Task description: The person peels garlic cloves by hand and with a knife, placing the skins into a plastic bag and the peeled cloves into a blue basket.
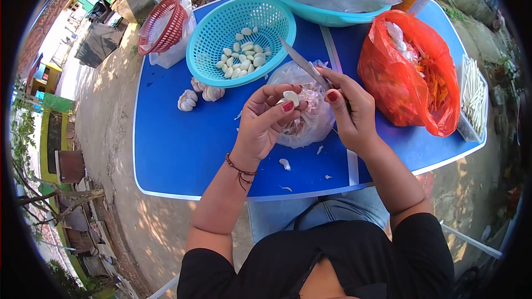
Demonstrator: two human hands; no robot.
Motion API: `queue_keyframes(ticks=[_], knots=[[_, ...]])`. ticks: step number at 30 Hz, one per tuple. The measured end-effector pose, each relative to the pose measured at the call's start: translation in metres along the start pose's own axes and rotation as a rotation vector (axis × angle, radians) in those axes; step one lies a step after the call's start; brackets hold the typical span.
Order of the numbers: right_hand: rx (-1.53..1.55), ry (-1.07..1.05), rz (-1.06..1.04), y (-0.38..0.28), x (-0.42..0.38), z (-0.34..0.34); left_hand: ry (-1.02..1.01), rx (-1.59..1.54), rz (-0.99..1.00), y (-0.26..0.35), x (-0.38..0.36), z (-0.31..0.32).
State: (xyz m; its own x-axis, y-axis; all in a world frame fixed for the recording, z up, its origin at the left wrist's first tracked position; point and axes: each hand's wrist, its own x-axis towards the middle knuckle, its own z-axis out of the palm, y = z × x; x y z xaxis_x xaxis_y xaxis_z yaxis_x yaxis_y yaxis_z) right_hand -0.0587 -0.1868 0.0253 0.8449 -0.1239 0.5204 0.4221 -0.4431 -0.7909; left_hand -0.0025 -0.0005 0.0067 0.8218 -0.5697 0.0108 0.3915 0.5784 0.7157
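Where hands (261, 124) (356, 112) hover, bag (307, 135) beneath, garlic basket (270, 14) beyond

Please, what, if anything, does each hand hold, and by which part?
Left hand: a garlic clove, by its lower part, between thumb and fingers. Right hand: a knife, by its handle.

- so it's a blue table (172, 144) with pale trim, plus a silver strip (353, 169) running in from the near edge
- far left corner: clear tub (168, 58), right at the edge
- teal basket (280, 19) between there and the middle, few garlic bulbs (187, 101) just beside it, towards the left edge
- far edge: teal basin (338, 19)
- middle: clear plastic bag (305, 139)
- peel scraps (284, 164) scattered towards the near edge
- right edge: red plastic bag (382, 86), and a clear box (469, 129) by the near right corner
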Motion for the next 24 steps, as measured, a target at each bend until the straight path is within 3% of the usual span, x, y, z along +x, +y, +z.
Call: queue_keyframes(ticks=[7, 11, 14, 24], knots=[[-0.012, -0.052, 0.001, 0.001, -0.008, 0.001, 0.030, 0.019, 0.013, -0.003, -0.001, -0.004], [-0.126, -0.140, -0.220, 0.004, -0.010, 0.005, 0.002, -0.026, 0.026, -0.005, 0.000, -0.004], [-0.110, -0.128, -0.274, 0.000, -0.007, 0.009, -0.012, -0.019, 0.005, -0.004, 0.001, -0.006], [-0.154, -0.166, -0.180, -0.001, -0.006, 0.005, -0.023, -0.047, 0.006, -0.006, -0.001, -0.010]])
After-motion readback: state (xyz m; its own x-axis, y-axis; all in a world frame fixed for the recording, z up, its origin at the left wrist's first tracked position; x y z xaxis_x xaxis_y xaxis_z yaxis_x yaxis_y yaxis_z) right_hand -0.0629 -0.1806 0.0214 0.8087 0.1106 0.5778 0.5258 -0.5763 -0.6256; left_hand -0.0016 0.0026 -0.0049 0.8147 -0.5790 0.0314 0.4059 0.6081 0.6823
